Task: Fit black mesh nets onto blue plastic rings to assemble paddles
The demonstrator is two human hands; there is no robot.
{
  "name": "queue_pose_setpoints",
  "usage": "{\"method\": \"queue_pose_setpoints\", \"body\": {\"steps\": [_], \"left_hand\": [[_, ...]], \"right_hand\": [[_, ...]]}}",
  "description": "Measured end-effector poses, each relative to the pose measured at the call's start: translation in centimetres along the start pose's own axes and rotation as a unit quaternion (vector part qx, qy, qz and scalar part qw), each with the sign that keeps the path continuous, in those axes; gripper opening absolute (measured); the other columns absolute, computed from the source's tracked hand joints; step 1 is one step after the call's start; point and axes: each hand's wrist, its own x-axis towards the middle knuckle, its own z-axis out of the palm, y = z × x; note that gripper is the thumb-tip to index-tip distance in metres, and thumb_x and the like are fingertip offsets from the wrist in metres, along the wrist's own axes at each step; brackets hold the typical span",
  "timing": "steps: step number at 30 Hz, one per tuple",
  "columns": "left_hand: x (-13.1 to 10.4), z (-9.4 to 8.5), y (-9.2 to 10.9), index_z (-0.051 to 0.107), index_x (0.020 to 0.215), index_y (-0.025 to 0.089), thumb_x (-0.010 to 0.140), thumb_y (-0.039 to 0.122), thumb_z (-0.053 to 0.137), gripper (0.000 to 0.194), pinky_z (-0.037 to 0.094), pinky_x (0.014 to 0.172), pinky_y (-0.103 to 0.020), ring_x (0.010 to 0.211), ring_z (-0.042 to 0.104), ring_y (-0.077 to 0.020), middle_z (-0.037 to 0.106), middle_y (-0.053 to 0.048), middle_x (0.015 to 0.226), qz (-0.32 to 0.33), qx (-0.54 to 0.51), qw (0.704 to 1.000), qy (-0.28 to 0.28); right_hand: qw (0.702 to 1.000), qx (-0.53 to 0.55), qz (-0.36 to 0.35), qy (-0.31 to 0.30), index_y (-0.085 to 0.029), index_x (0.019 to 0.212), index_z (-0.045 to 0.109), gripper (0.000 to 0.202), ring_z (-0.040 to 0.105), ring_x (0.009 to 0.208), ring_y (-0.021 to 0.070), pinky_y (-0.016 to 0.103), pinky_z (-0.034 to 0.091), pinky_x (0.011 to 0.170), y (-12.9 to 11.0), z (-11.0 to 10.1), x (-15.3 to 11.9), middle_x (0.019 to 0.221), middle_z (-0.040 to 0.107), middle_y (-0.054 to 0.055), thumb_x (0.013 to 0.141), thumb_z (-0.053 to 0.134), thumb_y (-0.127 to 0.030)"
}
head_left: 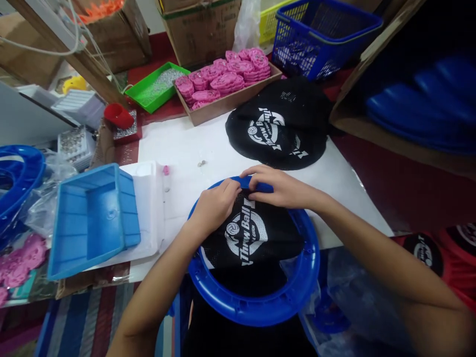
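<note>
A blue plastic ring (253, 310) lies over the front edge of the worktable, close to my body. Inside it sits a round black mesh cloth (278, 235) printed with white "Throw Ball" lettering. My left hand (218, 204) has its fingers pinched at the ring's far rim, where the cloth meets the plastic. Just right of it, my right hand (277, 187) grips the same rim, fingers on top and thumb on the near side. The exact hold of the left fingertips is hidden. Beyond the ring lie more black printed cloths (308, 111).
Left of the ring stands a light-blue bin (100, 213) on a white tray (148, 223). Further back are a green tray (139, 94) of small metal pieces, a carton of pink pieces (230, 77) and a blue basket (316, 37). A cardboard box (394, 139) holds blue rings.
</note>
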Motion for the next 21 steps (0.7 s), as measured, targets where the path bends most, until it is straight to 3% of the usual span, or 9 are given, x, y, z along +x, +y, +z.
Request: {"method": "queue_pose_setpoints", "body": {"steps": [3,5,8,12,21], "left_hand": [[0.0,0.3,-0.1,0.061,0.107,0.019,0.115,0.028,0.042,0.023,0.048,0.061,-0.028,0.082,0.071,-0.0189,0.072,-0.005,0.098,-0.003,-0.017,0.999,0.037],[0.1,0.4,-0.1,0.063,0.115,0.018,0.114,0.025,0.045,0.019,0.049,0.063,-0.028,0.085,0.072,-0.0185,0.074,-0.005,0.101,0.006,-0.027,0.997,0.068],[0.0,0.6,-0.3,0.066,0.117,0.02,0.11,0.016,0.048,0.019,0.049,0.06,-0.026,0.086,0.072,-0.0174,0.074,-0.006,0.107,0.026,-0.013,0.995,0.1],[0.1,0.7,-0.4,0.07,0.109,0.02,0.105,0.007,0.049,0.024,0.048,0.057,-0.026,0.081,0.07,-0.0164,0.073,-0.006,0.107,0.064,0.019,0.992,0.103],[0.5,0.5,-0.3,0.071,0.112,0.015,0.105,0.01,0.054,0.019,0.059,0.081,-0.036,0.096,0.068,-0.023,0.076,-0.01,0.118,0.124,0.01,0.986,0.111]], "right_hand": [[0.994,0.044,0.07,0.064,-0.022,0.088,0.068,0.013,0.07,0.094,0.0241,0.039,0.055,0.089,-0.6,0.0,0.2,0.097,0.074,0.004,0.096,0.073,-0.031],[0.988,0.031,0.107,0.106,-0.022,0.087,0.07,0.012,0.068,0.083,0.0219,0.036,0.053,0.08,-1.0,0.5,-0.1,0.086,0.072,0.002,0.096,0.074,-0.029],[0.982,-0.001,0.115,0.149,-0.022,0.091,0.073,0.004,0.069,0.084,0.0224,0.036,0.053,0.08,-1.3,1.4,-0.7,0.088,0.074,0.003,0.095,0.074,-0.023],[0.981,-0.04,0.097,0.164,-0.023,0.092,0.073,0.009,0.069,0.089,0.0237,0.039,0.054,0.085,-1.4,2.1,-1.3,0.089,0.075,0.003,0.096,0.069,-0.016],[0.974,-0.115,0.076,0.178,-0.022,0.092,0.072,0.012,0.07,0.089,0.0244,0.041,0.05,0.091,-1.5,2.7,-1.3,0.085,0.075,0.002,0.1,0.067,-0.016]]}}
